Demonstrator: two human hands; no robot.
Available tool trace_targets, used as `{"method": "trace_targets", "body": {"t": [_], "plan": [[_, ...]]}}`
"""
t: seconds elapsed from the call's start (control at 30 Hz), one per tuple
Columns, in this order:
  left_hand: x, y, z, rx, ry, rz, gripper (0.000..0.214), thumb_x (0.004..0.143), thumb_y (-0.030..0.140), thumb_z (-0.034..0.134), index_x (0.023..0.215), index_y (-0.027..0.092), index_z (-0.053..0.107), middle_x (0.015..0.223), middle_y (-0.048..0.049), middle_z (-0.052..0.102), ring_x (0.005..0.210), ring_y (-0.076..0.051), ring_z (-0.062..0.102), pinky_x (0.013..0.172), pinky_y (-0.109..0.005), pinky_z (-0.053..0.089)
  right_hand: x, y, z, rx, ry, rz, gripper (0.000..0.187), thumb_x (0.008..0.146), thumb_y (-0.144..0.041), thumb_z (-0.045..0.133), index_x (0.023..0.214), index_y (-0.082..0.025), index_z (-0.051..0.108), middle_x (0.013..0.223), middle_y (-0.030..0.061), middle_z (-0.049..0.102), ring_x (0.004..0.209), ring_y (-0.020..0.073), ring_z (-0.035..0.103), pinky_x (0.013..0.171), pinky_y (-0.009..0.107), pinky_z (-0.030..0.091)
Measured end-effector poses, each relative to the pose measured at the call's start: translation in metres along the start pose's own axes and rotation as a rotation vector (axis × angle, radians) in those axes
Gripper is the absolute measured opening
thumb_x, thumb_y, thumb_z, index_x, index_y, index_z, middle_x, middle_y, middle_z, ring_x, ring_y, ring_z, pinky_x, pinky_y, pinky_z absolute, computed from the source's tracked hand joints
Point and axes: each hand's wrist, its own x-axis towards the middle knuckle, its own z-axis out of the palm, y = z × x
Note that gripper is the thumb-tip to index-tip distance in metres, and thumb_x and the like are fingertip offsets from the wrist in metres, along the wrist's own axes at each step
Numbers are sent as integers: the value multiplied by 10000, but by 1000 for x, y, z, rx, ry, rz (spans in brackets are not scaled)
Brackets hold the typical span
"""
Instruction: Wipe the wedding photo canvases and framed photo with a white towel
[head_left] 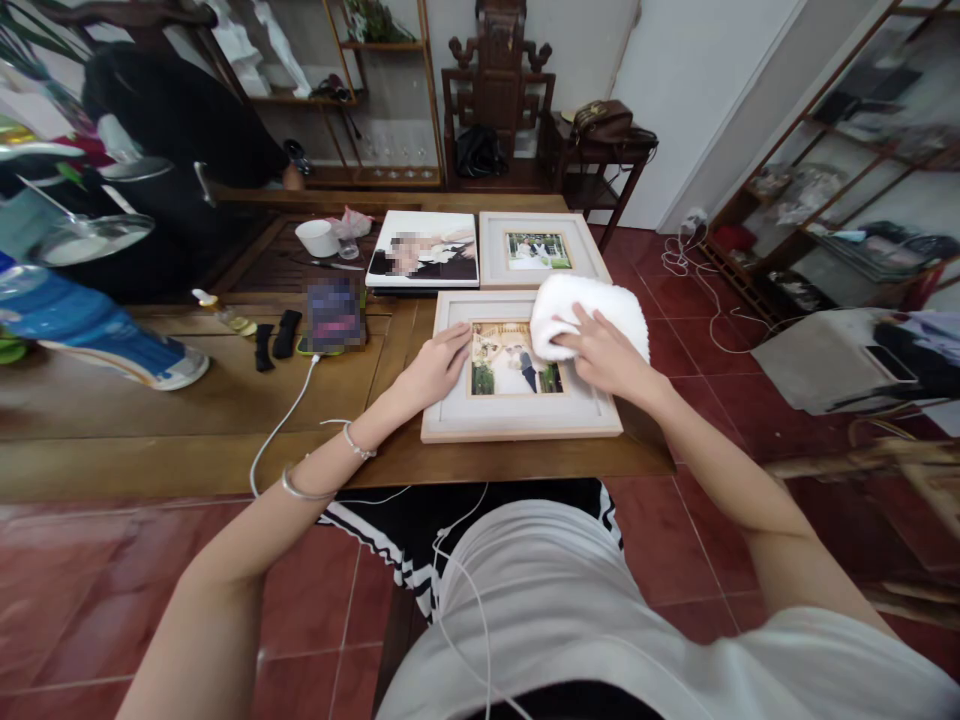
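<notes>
A photo frame (450, 410) with a pale border and a couple's picture lies flat near the table's front edge. My left hand (439, 368) rests on its left side, fingers stretched out over the border and the picture's edge. On the frame's right side, my right hand (600, 350) presses a fluffy white cloth (592, 305) with its fingers. The cloth covers the upper right corner of the frame. Directly behind stands a second framed photo (538, 250), lying flat, and to its left a stack topped by a photo print or album (424, 250).
The wooden table (360, 460) also carries a phone (334, 315) on a white charging cable (281, 425), a dropper bottle (225, 313), a white cup (317, 238) and a large blue packet (97, 325). A bag (602, 125) sits on a side table behind.
</notes>
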Motion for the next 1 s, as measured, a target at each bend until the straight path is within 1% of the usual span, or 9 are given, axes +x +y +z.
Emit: {"method": "trace_targets", "body": {"t": [0.07,0.17,0.37,0.47,0.57,0.7,0.83,0.9,1.0], "plan": [[0,0,-1,7,-3,-1,384,904,285,369,1219,132,526,1314,-122,503,1247,-243,431,1068,-430,329,24,9,5,-15,14,2,598,671,-8,386,1230,-173,521,1409,63,384,1351,305,156,1050,553,191],[1,-1,0,14,0,-1,375,905,288,373,1201,130,541,1298,-129,518,1236,-246,445,1066,-415,336,53,10,8,-5,-14,-68,573,682,-2,378,1215,-149,528,1396,90,400,1341,329,171,1027,571,202],[1,-1,0,8,9,8,384,910,300,369,1206,126,540,1297,-125,520,1239,-248,441,1068,-414,335,81,-15,11,-5,-39,-229,574,685,12,379,1226,-124,516,1410,119,371,1341,345,155,1013,570,210],[1,0,0,7,5,12,382,905,277,368,1216,127,530,1311,-115,509,1246,-242,433,1070,-424,331,84,-23,12,-12,-28,-243,554,694,12,381,1206,-133,532,1408,102,380,1348,320,153,1021,546,215],[1,0,1,14,6,14,382,898,257,371,1210,107,533,1313,-128,504,1248,-238,431,1073,-412,328,79,-21,9,-25,-25,-183,528,700,1,398,1179,-152,562,1389,75,414,1343,297,184,1030,520,221],[2,1,0,25,7,-4,380,896,247,368,1197,92,541,1306,-141,508,1242,-242,439,1070,-416,330,60,-3,-1,-40,-73,-33,486,700,-12,412,1098,-185,632,1303,58,513,1322,293,250,1029,496,239],[2,5,-2,27,-7,-4,375,902,245,365,1199,92,537,1312,-139,503,1248,-234,432,1068,-413,332,41,16,-13,-28,-107,118,527,691,-14,406,1128,-205,630,1260,85,548,1293,315,312,1015,503,250],[3,5,-2,31,-13,-3,379,902,241,369,1199,73,533,1310,-153,501,1248,-234,432,1071,-398,329,41,20,-14,-8,-114,109,548,681,-17,401,1145,-207,620,1262,89,547,1301,320,296,1016,509,240],[3,5,-2,34,-15,1,374,903,245,371,1195,80,536,1306,-151,505,1246,-241,434,1071,-401,330,54,15,-10,34,-127,24,546,684,-27,388,1154,-195,609,1262,87,548,1340,308,206,1023,518,212]]}}
